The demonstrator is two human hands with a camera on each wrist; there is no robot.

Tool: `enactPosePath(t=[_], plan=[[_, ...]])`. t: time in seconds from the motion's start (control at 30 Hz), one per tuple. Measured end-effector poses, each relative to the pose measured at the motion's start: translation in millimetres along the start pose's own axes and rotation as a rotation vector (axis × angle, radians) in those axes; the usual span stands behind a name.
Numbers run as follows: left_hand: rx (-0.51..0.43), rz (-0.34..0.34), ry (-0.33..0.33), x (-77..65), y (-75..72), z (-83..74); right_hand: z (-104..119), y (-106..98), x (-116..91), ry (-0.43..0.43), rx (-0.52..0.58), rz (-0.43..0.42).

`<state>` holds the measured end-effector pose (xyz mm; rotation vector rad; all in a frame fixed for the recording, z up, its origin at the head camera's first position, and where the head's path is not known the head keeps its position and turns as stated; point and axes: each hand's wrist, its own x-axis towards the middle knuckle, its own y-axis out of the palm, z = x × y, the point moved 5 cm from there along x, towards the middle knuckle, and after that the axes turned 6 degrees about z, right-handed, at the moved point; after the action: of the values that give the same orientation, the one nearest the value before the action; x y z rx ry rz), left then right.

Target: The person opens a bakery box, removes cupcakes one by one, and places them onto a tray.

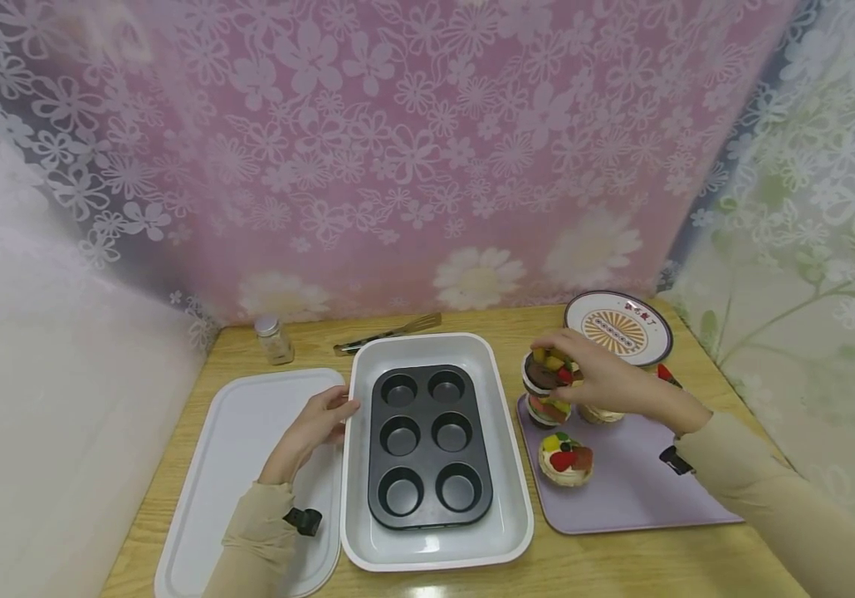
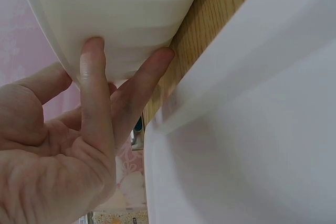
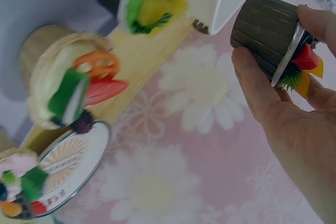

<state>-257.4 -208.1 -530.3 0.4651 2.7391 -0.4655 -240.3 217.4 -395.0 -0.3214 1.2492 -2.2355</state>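
In the head view my right hand [image 1: 603, 378] holds a fruit-topped cupcake [image 1: 543, 374] above the lilac tray [image 1: 644, 490]. Its dark brown ridged cup [image 3: 265, 32] shows between thumb and fingers in the right wrist view, with red and yellow fruit on top. Below it on the tray are another dark-cup cupcake [image 1: 544, 414] and a pale-cup one with red and yellow fruit [image 1: 565, 461]. My left hand [image 1: 315, 428] grips the left rim of a deep white pan [image 1: 511, 507], fingers against its outer wall [image 2: 136, 9]. A black muffin tin [image 1: 427, 448] with several round cups lies inside the pan.
A flat white tray [image 1: 248, 465] lies left of the pan. Behind are a small lidded jar [image 1: 274, 339] and tongs [image 1: 390, 334]. The patterned plate [image 1: 614, 320] stands at the back right. More cupcakes [image 3: 68, 80] sit on the lilac tray beyond the right hand.
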Motion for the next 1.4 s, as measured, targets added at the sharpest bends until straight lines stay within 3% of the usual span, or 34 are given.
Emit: enactPosePath(t=[0.3,0.5,0.83,1.4], plan=[[-0.001,0.004,-0.004,-0.5,0.7,-1.3,-21,-6,-28,0.032,-0.012,-0.025],[0.006,0.002,0.003,-0.7,0.5,-0.4,-32,-7,-44,0.063,0.049,-0.005],[0.006,0.004,0.010,-0.5,-1.7,-0.3,-43,-7,-68,0.053,0.025,0.004],[0.013,0.006,0.007,-0.1,-1.7,0.8,-60,16,-90,0.072,0.069,0.007]])
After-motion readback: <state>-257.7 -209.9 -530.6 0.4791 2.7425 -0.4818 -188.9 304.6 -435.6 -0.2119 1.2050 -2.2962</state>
